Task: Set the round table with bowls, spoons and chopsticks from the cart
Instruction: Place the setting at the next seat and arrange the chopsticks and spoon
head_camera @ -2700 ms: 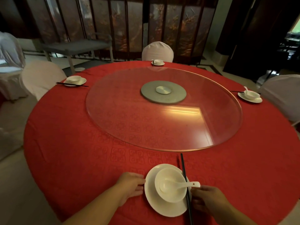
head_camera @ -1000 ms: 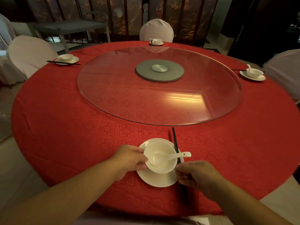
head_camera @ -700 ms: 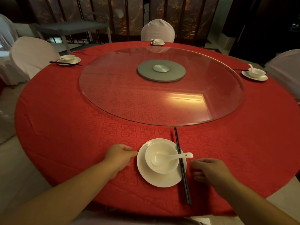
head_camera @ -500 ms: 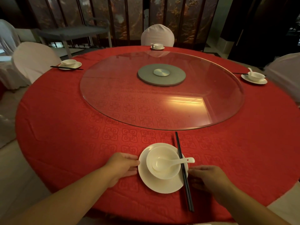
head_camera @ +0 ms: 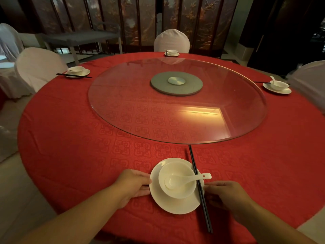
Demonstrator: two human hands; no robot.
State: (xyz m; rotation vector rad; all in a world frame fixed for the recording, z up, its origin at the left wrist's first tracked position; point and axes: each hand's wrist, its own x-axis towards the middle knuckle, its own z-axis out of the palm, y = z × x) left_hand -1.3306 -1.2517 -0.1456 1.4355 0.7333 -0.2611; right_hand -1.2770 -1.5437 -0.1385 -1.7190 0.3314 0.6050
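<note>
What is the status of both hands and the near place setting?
Left hand on plate rim. Right hand by chopsticks. Spoon in bowl. No obstruction.

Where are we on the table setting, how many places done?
Four places show a plate, bowl and spoon: far left, far centre, far right and the near one. Chopsticks are clear at the near place. In hand: the left hand and right hand touch the near plate at its edges, apparently straightening it. Left: nothing obvious; the cart is out of view.
</note>
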